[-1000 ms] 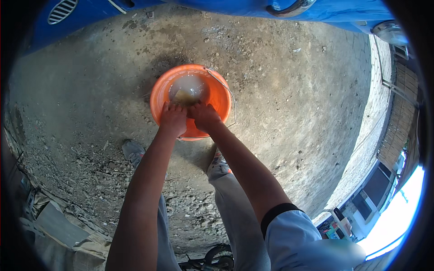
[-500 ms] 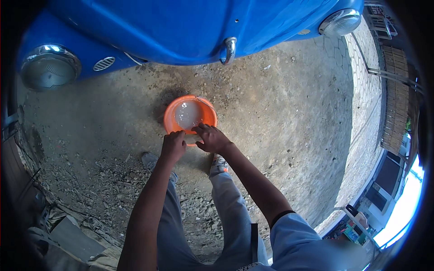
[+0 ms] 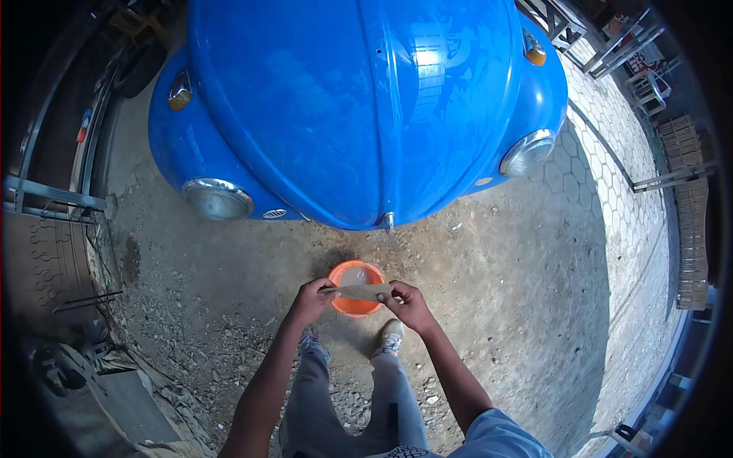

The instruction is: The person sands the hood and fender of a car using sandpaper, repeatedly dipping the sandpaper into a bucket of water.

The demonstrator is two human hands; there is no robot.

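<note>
Stretched between my two hands is a flat, thin grey-beige strip (image 3: 362, 291); whether it is cloth or stiff sheet I cannot tell. My left hand (image 3: 311, 299) pinches its left end and my right hand (image 3: 408, 304) pinches the right end. Below it on the ground stands an orange bucket (image 3: 356, 308) with cloudy, pale liquid inside, partly covered by the strip. Just beyond the bucket is the front of a blue car (image 3: 298, 122), its rounded hood showing whitish smears on the right.
Round headlights (image 3: 217, 200) sit on both sides of the car's nose, and a small chrome handle (image 3: 390, 221) sticks out at its front. Gravel (image 3: 221, 343) covers the ground at left, near my feet. Sunlit hexagonal paving (image 3: 630, 198) runs along the right. Metal frames (image 3: 57, 200) stand at the far left.
My hands, earlier at the bucket's near rim, are now above it with the strip held between them. My view has tilted up, showing much more of the car's hood.
</note>
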